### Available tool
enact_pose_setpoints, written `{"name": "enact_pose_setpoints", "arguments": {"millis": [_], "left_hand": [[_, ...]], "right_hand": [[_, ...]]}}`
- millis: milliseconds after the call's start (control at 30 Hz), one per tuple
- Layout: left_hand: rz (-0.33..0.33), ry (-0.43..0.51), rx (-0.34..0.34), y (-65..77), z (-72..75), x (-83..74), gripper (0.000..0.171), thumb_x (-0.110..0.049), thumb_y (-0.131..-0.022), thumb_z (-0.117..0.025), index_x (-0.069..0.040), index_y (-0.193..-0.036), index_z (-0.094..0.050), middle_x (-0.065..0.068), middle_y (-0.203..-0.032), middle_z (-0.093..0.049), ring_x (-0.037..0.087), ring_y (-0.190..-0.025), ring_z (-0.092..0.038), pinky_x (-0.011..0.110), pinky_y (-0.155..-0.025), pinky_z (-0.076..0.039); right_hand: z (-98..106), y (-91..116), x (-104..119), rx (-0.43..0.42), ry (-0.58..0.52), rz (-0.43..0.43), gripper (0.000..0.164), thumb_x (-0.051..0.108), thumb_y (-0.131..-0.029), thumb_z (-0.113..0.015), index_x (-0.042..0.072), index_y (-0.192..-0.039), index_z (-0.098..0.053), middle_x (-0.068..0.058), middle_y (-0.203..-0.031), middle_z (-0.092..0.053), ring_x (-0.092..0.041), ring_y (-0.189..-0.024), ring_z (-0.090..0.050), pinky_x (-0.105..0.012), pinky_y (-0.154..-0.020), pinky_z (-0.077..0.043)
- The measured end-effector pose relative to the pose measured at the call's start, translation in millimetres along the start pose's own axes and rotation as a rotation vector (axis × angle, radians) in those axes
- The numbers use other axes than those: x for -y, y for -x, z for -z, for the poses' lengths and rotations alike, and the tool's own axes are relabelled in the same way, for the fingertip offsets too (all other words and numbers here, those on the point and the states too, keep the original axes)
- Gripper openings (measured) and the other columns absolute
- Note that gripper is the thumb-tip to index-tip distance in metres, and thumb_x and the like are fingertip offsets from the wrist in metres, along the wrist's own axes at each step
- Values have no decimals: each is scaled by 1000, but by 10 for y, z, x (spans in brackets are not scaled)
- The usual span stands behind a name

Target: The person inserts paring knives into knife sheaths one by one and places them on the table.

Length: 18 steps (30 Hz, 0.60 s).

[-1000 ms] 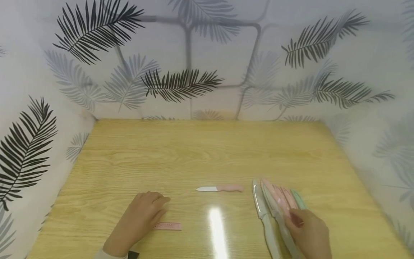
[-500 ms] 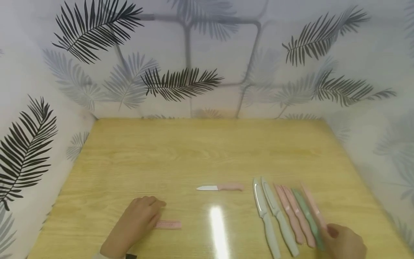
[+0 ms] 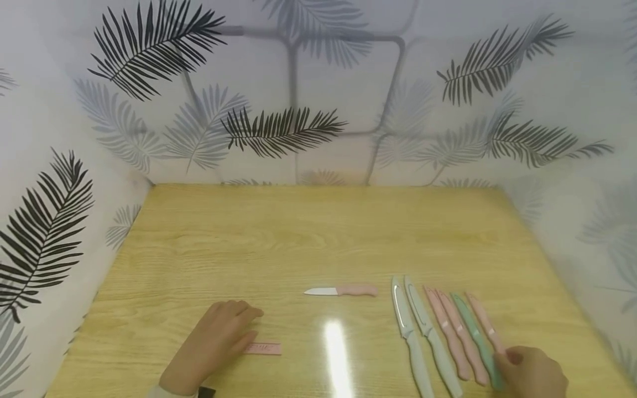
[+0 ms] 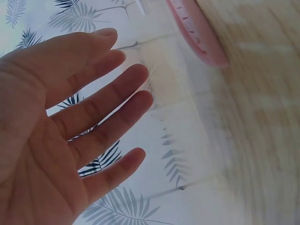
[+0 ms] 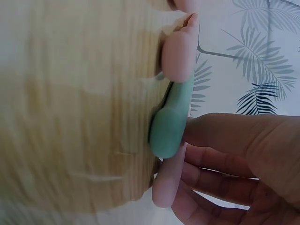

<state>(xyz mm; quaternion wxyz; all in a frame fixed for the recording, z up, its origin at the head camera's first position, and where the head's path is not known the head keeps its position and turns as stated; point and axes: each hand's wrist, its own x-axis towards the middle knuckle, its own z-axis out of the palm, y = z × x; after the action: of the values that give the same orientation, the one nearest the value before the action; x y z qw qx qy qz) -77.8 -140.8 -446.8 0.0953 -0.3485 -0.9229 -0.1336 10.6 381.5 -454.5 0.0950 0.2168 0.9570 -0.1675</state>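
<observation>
At the right end of a row of knives, my right hand [image 3: 534, 373] pinches the handle of a pink knife [image 3: 484, 318] whose blade is covered. In the right wrist view, thumb and fingers sit about this pink handle [image 5: 168, 187], close beside the green knife handle [image 5: 168, 131]. My left hand [image 3: 214, 342] hovers with fingers relaxed, holding nothing, as the left wrist view shows its bare palm [image 4: 42, 145]. Near its thumb lies a pink blade sheath [image 3: 265, 348] with raised lettering. A small pink paring knife [image 3: 355, 290] with a bare white blade lies mid-table.
Left of the held knife lie a green knife [image 3: 473, 329], two pink knives [image 3: 450, 326] and two larger pale knives [image 3: 420, 359], roughly parallel. They rest on a wood-grain table [image 3: 278, 232]. Leaf-patterned sheeting [image 3: 323, 83] surrounds the back and sides.
My right hand has carried the pink knife rightward, from over the row to its right end beyond the green knife. My left hand has stayed nearly still.
</observation>
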Motion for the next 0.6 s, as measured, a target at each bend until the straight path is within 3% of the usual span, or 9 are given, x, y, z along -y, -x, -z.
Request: {"name": "enact_pose_setpoints", "arguments": {"millis": [333, 600], "left_hand": [[-46, 13, -61, -58, -12, -4, 26, -17, -75, -74, -9, -99, -68, 0, -93, -63, 17, -88, -58, 41, -80, -49], [-46, 25, -59, -44, 2, -11, 22, -14, -75, -74, -9, -96, -68, 0, -91, -63, 18, -86, -58, 42, -78, -49]], "right_hand": [[-15, -3, 21, -38, 27, 0, 45, 32, -83, -65, -10, -99, -61, -22, -90, -65, -41, -76, -60, -54, -66, -49], [-15, 0, 27, -38, -1, -16, 47, 33, -84, -64, -11, -100, -60, -23, -91, -64, -41, -76, -60, -54, -68, -48]]}}
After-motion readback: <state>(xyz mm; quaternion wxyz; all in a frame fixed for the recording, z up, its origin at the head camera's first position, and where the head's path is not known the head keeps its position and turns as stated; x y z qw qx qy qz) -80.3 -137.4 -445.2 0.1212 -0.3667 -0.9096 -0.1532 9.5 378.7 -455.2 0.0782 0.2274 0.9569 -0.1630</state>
